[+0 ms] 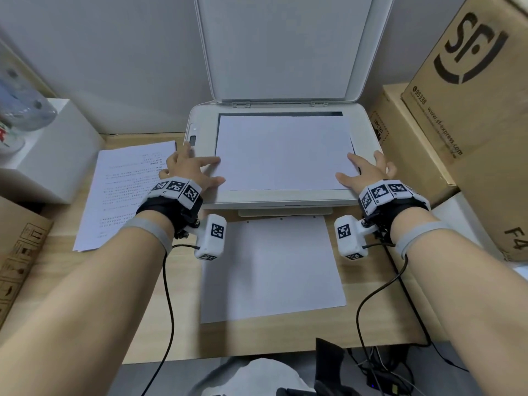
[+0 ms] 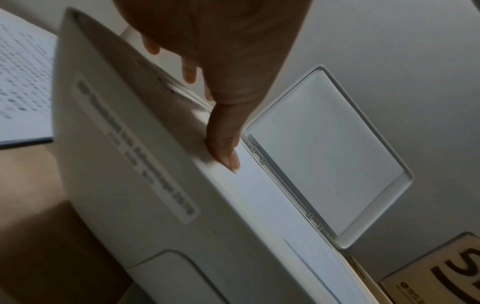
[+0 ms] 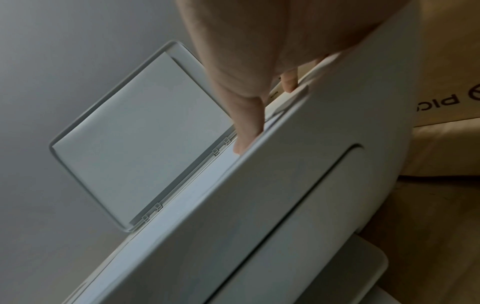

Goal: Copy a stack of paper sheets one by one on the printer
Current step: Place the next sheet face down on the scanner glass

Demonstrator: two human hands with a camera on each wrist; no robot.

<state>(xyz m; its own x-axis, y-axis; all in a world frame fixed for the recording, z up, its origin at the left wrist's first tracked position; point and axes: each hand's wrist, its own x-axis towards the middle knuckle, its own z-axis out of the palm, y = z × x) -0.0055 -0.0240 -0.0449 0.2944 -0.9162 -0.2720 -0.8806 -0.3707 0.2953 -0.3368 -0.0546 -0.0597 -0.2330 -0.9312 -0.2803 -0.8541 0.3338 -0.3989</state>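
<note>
The white printer [image 1: 200, 132] stands at the back of the desk with its scanner lid [image 1: 283, 47] raised upright. A white sheet [image 1: 283, 152] lies blank side up on the glass. My left hand [image 1: 213, 170] rests spread at the sheet's left edge, index and thumb touching it; the left wrist view shows the thumb [image 2: 223, 148] on the sheet [image 2: 259, 195]. My right hand [image 1: 345, 166] touches the sheet's near right corner with straight fingers, its thumb [image 3: 246, 131] pressing there. A stack of printed sheets [image 1: 125, 190] lies left of the printer. Blank-looking sheets [image 1: 271, 267] lie in front of it.
Large cardboard boxes [image 1: 471, 81] stand close against the printer's right side. A white box [image 1: 57, 144] sits at the left with a plastic bag on it, and another cardboard box [image 1: 17, 252] is at the near left. Black cables [image 1: 371, 295] run over the desk's right front.
</note>
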